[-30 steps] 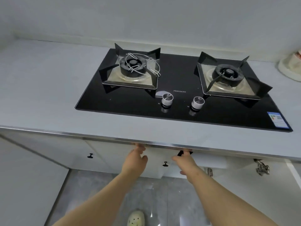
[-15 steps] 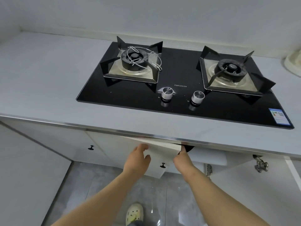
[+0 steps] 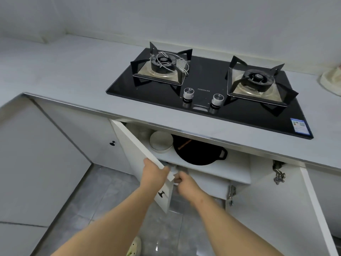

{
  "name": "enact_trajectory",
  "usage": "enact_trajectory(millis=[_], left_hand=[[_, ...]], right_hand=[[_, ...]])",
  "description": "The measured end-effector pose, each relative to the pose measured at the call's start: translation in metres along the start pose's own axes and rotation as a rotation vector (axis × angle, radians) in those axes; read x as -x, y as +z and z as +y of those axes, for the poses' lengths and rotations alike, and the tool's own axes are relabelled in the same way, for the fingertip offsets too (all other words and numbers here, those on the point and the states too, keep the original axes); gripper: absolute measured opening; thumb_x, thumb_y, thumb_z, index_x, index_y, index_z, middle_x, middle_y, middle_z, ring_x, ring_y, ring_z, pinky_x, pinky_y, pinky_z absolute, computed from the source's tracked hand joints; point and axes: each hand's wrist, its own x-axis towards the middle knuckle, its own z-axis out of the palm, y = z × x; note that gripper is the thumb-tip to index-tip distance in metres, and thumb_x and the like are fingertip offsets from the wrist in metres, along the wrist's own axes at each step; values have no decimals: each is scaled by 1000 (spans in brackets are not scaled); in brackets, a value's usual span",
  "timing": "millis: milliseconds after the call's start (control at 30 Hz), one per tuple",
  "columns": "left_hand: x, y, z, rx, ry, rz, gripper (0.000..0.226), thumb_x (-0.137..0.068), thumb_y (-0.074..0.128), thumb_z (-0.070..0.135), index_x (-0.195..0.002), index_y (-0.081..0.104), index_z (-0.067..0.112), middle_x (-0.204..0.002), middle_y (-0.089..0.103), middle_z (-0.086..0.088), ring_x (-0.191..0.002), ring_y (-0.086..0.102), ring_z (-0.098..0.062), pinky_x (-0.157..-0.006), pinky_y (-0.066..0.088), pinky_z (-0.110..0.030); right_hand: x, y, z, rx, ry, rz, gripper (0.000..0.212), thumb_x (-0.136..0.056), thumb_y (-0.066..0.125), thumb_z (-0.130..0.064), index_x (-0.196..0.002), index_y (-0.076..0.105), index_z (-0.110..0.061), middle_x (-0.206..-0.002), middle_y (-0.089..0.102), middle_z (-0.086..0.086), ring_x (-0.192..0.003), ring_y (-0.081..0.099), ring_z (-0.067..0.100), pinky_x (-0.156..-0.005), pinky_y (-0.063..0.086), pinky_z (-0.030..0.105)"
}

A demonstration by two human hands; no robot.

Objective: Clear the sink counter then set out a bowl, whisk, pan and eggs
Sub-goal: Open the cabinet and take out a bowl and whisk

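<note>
A pale grey wall (image 3: pixel 203 19) rises behind a light grey counter (image 3: pixel 64 71) that runs across the view and turns a corner at the left. A metal strip edges the counter's front. Set into the counter is a black glass hob (image 3: pixel 212 100) with two burners and two silver knobs. Below it stand white cabinets (image 3: pixel 77 137) with small dark knobs. One cabinet door (image 3: pixel 136 154) under the hob is swung outward, and another door (image 3: pixel 317 215) at the right is open too, with metal hinges showing inside. The floor (image 3: pixel 114 196) is glossy grey tile. The light is soft and even.
</note>
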Motion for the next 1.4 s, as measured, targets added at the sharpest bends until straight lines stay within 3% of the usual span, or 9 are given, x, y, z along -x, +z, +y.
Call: enact_trajectory(millis=[100, 267, 433, 533, 733, 867, 1100, 1267, 1400], left_hand=[[6, -15, -15, -152, 21, -9, 37, -87, 56, 28, -107, 32, 8, -103, 50, -11, -91, 50, -28, -83, 47, -37], [9, -45, -32, -248, 62, -38, 41, -83, 61, 27, -108, 38, 5, -102, 53, -9, -90, 53, -25, -80, 49, -35], [15, -88, -66, -289, 90, -75, 40, -79, 62, 23, -109, 42, 7, -99, 57, -9, -90, 60, -27, -78, 56, -39], [13, -125, -90, -295, 99, -99, 37, -78, 60, 18, -110, 48, 7, -102, 60, -10, -91, 63, -29, -76, 57, -42], [-2, -201, -134, -345, 161, -64, 22, -82, 57, 16, -103, 53, 10, -91, 58, -6, -88, 61, -28, -75, 56, -36], [-12, -224, -144, -395, 215, -41, 14, -84, 55, 16, -83, 41, 15, -75, 49, 1, -74, 51, -22, -53, 39, -26], [-20, -248, -157, -356, 210, 32, 10, -90, 47, 14, -92, 38, 10, -72, 42, 0, -60, 40, -16, -46, 29, -24], [-17, -247, -152, -333, 213, 14, 27, -90, 46, 15, -115, 45, 7, -81, 49, -1, -71, 50, -21, -51, 36, -25], [-17, -233, -133, -504, 436, 92, 48, -91, 45, 18, -138, 37, 14, -137, 44, -3, -122, 43, -26, -94, 40, -33]], right_hand=[[11, 10, -1, 10, 22, -59, 35, -84, 30, 7, -80, 54, -19, -93, 59, 3, -85, 53, 18, -79, 46, 31], [27, 37, -15, 128, -19, -94, 33, -86, 30, 1, -78, 54, -20, -108, 58, 7, -88, 50, 22, -86, 45, 32], [51, 83, -32, 116, -4, -155, 39, -91, 24, 4, -109, 56, -7, -104, 56, 9, -63, 42, 5, -44, 33, 10], [60, 116, -43, 69, 28, -140, 29, -93, 24, 4, -101, 49, -10, -100, 50, 7, -59, 39, 6, -37, 28, 10], [68, 186, -64, 60, 86, -90, 22, -93, 35, -3, -88, 50, -18, -97, 55, 5, -57, 44, 10, -50, 27, 20], [72, 209, -71, 46, 115, -97, 20, -93, 35, -4, -93, 49, -19, -96, 54, 5, -56, 44, 10, -53, 25, 21], [71, 217, -76, 29, 145, -52, 17, -94, 37, -7, -98, 49, -18, -98, 54, 5, -60, 47, 11, -62, 34, 24], [62, 213, -79, 21, 152, -41, 15, -94, 38, -11, -99, 50, -18, -97, 56, 4, -64, 50, 11, -70, 36, 27], [53, 200, -81, 1, 142, -4, 13, -94, 38, -11, -96, 49, -16, -83, 53, 1, -60, 48, 11, -59, 33, 24]])
